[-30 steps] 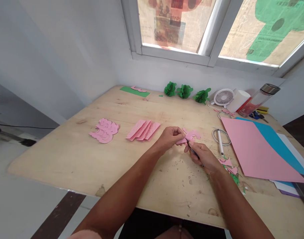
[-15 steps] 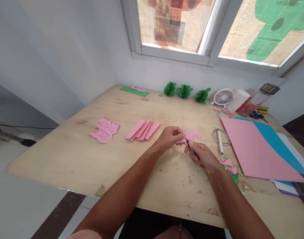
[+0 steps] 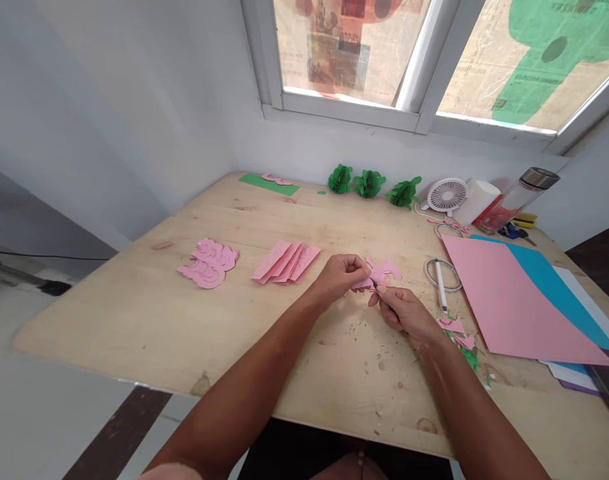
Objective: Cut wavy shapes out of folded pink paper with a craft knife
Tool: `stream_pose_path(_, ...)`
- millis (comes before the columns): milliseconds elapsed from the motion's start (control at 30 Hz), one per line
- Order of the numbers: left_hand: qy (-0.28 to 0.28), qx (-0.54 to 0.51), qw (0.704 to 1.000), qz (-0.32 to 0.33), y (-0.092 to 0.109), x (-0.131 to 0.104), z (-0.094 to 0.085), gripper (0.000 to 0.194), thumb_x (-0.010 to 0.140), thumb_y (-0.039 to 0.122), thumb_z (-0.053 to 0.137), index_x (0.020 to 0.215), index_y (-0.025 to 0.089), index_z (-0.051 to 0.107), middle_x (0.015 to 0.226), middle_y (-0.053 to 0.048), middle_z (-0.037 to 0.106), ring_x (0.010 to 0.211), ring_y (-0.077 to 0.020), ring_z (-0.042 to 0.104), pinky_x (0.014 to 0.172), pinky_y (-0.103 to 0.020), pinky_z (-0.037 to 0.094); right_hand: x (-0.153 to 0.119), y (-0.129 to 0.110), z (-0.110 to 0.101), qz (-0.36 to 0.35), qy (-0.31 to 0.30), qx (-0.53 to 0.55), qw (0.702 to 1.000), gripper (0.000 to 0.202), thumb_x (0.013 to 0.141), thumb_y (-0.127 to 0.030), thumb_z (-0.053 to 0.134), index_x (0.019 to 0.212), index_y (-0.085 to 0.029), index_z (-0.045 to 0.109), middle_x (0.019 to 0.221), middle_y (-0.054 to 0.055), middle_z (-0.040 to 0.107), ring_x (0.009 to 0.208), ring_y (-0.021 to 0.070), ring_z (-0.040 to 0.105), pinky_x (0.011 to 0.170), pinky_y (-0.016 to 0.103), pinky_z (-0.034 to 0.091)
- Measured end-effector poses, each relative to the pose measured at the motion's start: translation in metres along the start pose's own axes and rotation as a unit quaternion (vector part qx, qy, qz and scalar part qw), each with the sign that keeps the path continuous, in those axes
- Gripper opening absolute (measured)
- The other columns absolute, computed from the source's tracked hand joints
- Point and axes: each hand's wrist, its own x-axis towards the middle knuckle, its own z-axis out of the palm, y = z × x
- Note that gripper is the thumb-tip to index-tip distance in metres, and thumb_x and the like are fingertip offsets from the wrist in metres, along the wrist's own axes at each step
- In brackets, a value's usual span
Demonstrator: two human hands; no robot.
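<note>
My left hand (image 3: 345, 273) pinches a folded piece of pink paper (image 3: 363, 283) between thumb and fingers, a little above the table. My right hand (image 3: 403, 310) is closed around a slim dark cutting tool (image 3: 390, 308); its tip meets the paper's edge beside my left thumb. Most of the tool lies hidden in the palm, so its exact kind is unclear. Just behind the hands are curved pink paper scraps (image 3: 386, 270). To the left stand accordion-folded pink strips (image 3: 286, 261) with drawn outlines, and farther left lies a stack of scalloped pink cutouts (image 3: 209, 263).
Pink sheets (image 3: 514, 300) over blue and white ones lie at right, near a white pen (image 3: 441, 287) and scraps (image 3: 452, 325). Along the wall are green paper shapes (image 3: 369, 183), a small fan (image 3: 447, 195), a bottle (image 3: 519, 200) and a green strip (image 3: 268, 184).
My right hand and the tool have shifted very slightly at the paper's edge. Everything else stays in place, apart from a tiny camera movement.
</note>
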Motion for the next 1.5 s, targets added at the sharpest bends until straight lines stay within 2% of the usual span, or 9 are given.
stream_pose_path(233, -0.001, 0.002, 1.0, -0.001, 0.001, -0.001, 0.0, 0.014, 0.068, 0.024, 0.062, 0.064, 0.013, 0.056, 0.051, 0.002, 0.054, 0.047, -0.0062, 0.046, 0.043, -0.017, 0.034, 0.0, 0.002, 0.0, 0.001, 0.006, 0.002, 1.0, 0.039, 0.078, -0.052, 0.054, 0.071, -0.014, 0.06, 0.039, -0.009, 0.029, 0.036, 0.0057, 0.015, 0.036, 0.023, 0.008)
stream_pose_path(433, -0.001, -0.008, 1.0, -0.001, 0.0, -0.001, -0.002, 0.016, 0.069, 0.028, 0.062, 0.065, 0.013, 0.056, 0.055, 0.0, 0.055, 0.05, -0.0083, 0.051, 0.043, -0.018, 0.034, 0.0, 0.0, -0.001, 0.014, 0.001, 0.017, 1.0, 0.041, 0.077, -0.054, 0.054, 0.077, -0.013, 0.061, 0.044, -0.008, 0.03, 0.038, 0.0059, 0.016, 0.037, 0.022, 0.009)
stream_pose_path(600, 0.06, -0.051, 0.997, -0.027, -0.005, 0.004, -0.002, 0.017, 0.066, 0.029, 0.064, 0.065, 0.014, 0.055, 0.051, 0.001, 0.053, 0.046, -0.0087, 0.049, 0.038, -0.018, 0.03, 0.001, -0.001, 0.001, 0.007, 0.017, 0.038, 0.999, 0.04, 0.076, -0.054, 0.054, 0.074, -0.014, 0.059, 0.045, -0.008, 0.032, 0.038, 0.0059, 0.017, 0.036, 0.022, 0.008)
stream_pose_path(733, 0.099, -0.076, 0.992, -0.03, -0.009, 0.004, 0.007, 0.019, 0.066, 0.03, 0.065, 0.064, 0.014, 0.055, 0.049, 0.002, 0.051, 0.044, -0.0074, 0.045, 0.038, -0.018, 0.028, 0.002, -0.001, 0.004, -0.042, 0.074, 0.064, 0.994, 0.035, 0.073, -0.052, 0.058, 0.074, -0.016, 0.056, 0.044, -0.009, 0.031, 0.036, 0.0057, 0.017, 0.036, 0.023, 0.008)
stream_pose_path(900, 0.069, -0.074, 0.995, -0.013, -0.016, 0.0, 0.022, 0.019, 0.066, 0.031, 0.064, 0.062, 0.014, 0.055, 0.05, 0.002, 0.052, 0.046, -0.0072, 0.044, 0.046, -0.02, 0.035, 0.004, 0.0, 0.007, -0.1, 0.129, 0.077, 0.984, 0.03, 0.069, -0.044, 0.067, 0.072, -0.017, 0.054, 0.047, -0.009, 0.026, 0.039, 0.0055, 0.016, 0.038, 0.024, 0.009)
stream_pose_path(1033, 0.06, -0.064, 0.996, -0.007, -0.018, -0.002, 0.029, 0.019, 0.067, 0.03, 0.063, 0.062, 0.014, 0.055, 0.05, 0.003, 0.052, 0.047, -0.0072, 0.044, 0.048, -0.02, 0.035, 0.005, 0.004, 0.007, -0.125, 0.155, 0.043, 0.979, 0.026, 0.07, -0.041, 0.067, 0.071, -0.017, 0.055, 0.053, -0.006, 0.032, 0.044, 0.007, 0.02, 0.041, 0.024, 0.013)
stream_pose_path(1233, 0.034, -0.042, 0.999, -0.009, -0.018, -0.002, 0.026, 0.016, 0.069, 0.028, 0.063, 0.065, 0.014, 0.056, 0.053, 0.002, 0.054, 0.05, -0.0081, 0.047, 0.051, -0.021, 0.038, 0.009, 0.011, 0.002, -0.131, 0.195, 0.036, 0.971, 0.027, 0.071, -0.037, 0.065, 0.064, -0.018, 0.048, 0.053, -0.006, 0.028, 0.046, 0.0078, 0.02, 0.042, 0.024, 0.014)
stream_pose_path(1333, 0.01, -0.021, 0.999, -0.022, -0.021, -0.001, 0.024, 0.016, 0.069, 0.029, 0.063, 0.067, 0.014, 0.057, 0.056, 0.001, 0.056, 0.05, -0.0087, 0.049, 0.051, -0.022, 0.038, 0.01, 0.012, -0.001, -0.136, 0.218, 0.038, 0.966, 0.025, 0.069, -0.036, 0.066, 0.065, -0.018, 0.048, 0.053, -0.007, 0.029, 0.046, 0.0077, 0.021, 0.042, 0.023, 0.015)
stream_pose_path(1500, -0.007, -0.024, 0.999, -0.028, -0.023, -0.001, 0.023, 0.017, 0.069, 0.029, 0.064, 0.066, 0.014, 0.056, 0.06, -0.001, 0.058, 0.051, -0.0088, 0.05, 0.051, -0.022, 0.039, 0.01, 0.01, -0.002, -0.134, 0.224, 0.035, 0.965, 0.029, 0.067, -0.041, 0.066, 0.065, -0.018, 0.05, 0.051, -0.008, 0.031, 0.045, 0.0077, 0.023, 0.043, 0.023, 0.016)
